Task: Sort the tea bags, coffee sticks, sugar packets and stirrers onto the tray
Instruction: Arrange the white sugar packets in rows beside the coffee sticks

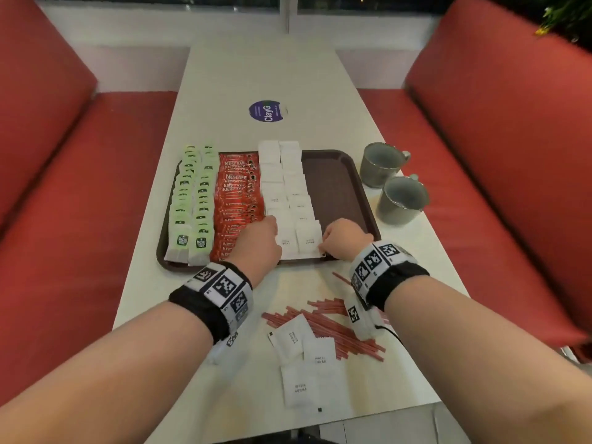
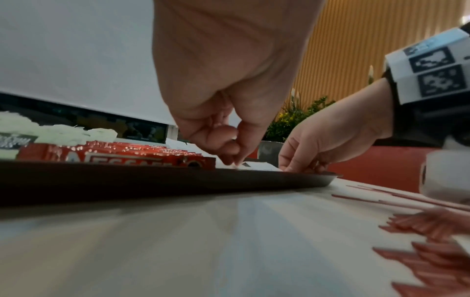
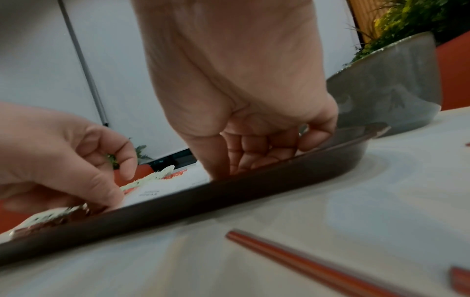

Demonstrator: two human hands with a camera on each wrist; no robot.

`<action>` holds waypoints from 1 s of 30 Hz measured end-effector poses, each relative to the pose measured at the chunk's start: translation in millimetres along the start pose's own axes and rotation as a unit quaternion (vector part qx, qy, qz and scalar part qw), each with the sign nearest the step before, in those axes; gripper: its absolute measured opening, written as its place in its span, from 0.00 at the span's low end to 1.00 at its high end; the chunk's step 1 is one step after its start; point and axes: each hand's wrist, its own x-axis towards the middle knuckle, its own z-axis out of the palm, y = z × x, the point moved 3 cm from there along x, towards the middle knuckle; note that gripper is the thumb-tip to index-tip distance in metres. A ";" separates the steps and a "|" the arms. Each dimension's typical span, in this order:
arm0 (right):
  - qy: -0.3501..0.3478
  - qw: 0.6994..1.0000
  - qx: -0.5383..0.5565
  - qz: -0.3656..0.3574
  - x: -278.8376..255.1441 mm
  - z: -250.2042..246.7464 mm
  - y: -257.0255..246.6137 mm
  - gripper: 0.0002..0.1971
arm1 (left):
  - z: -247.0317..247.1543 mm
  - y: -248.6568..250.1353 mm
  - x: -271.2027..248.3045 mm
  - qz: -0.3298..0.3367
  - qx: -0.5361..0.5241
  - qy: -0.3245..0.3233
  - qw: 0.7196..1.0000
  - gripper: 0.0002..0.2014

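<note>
A brown tray [image 1: 336,187] carries rows of green tea bags [image 1: 192,200], red coffee sticks [image 1: 237,200] and two columns of white sugar packets [image 1: 285,181]; its right part is bare. My left hand [image 1: 266,241] pinches the nearest left sugar packet [image 1: 286,241] at the tray's front edge, fingers curled, as the left wrist view shows at that hand [image 2: 234,160]. My right hand [image 1: 331,240] grips the right edge of the neighbouring packet [image 1: 308,238], fingers curled under [image 3: 254,158]. Loose sugar packets [image 1: 301,354] and red stirrers [image 1: 339,325] lie on the table below my wrists.
Two grey mugs [image 1: 381,163] [image 1: 402,198] stand just right of the tray. A round purple sticker [image 1: 267,111] is on the white table [image 1: 256,75] beyond it. Red benches [image 1: 80,187] flank the table on both sides.
</note>
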 end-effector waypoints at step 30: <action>0.124 0.977 -0.064 -0.161 -40.8 -9.9 -19.6 0.09 | -4.4 24.2 -10.9 0.148 0.083 -0.025 0.985 0.08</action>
